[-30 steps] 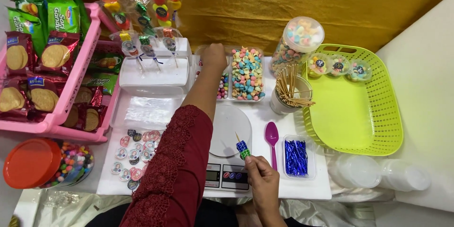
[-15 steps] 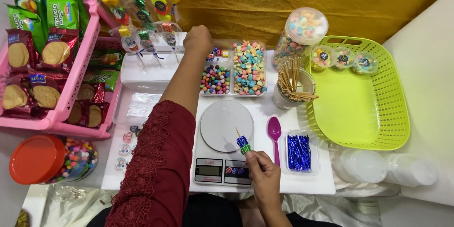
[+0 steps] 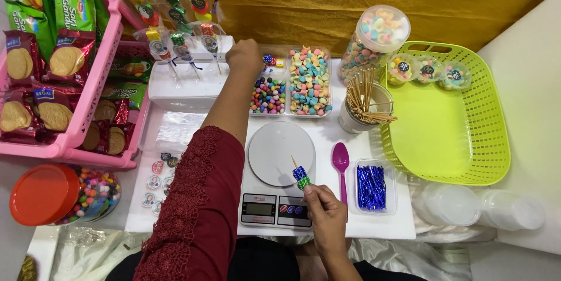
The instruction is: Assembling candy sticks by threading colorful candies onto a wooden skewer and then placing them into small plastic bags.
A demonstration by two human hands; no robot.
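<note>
My left hand (image 3: pixel 244 56), in a dark red lace sleeve, reaches far forward, its fingers closed beside a clear compartment of small wrapped candies (image 3: pixel 270 60); what it grips is hidden. My right hand (image 3: pixel 325 214) holds a thin wooden skewer (image 3: pixel 301 175) threaded with a blue and a green candy, tilted over the front edge of the white kitchen scale (image 3: pixel 280 153). Behind the scale stand trays of round coloured candies (image 3: pixel 267 95) and pastel heart candies (image 3: pixel 310 81). A white foam block (image 3: pixel 187 85) on the left carries several finished wrapped candy skewers.
A cup of bare skewers (image 3: pixel 363 105), a purple spoon (image 3: pixel 340 159), a box of blue twist ties (image 3: pixel 371 186), a candy jar (image 3: pixel 376 38). A lime basket (image 3: pixel 461 140) on the right holds three small tubs. Pink snack baskets (image 3: pixel 87 100), an orange-lidded candy jar (image 3: pixel 49 194), stickers (image 3: pixel 156 167) at left.
My left hand has moved left and farther back, from over the candy trays to the spot beside the foam block. My right hand keeps the skewer near the scale.
</note>
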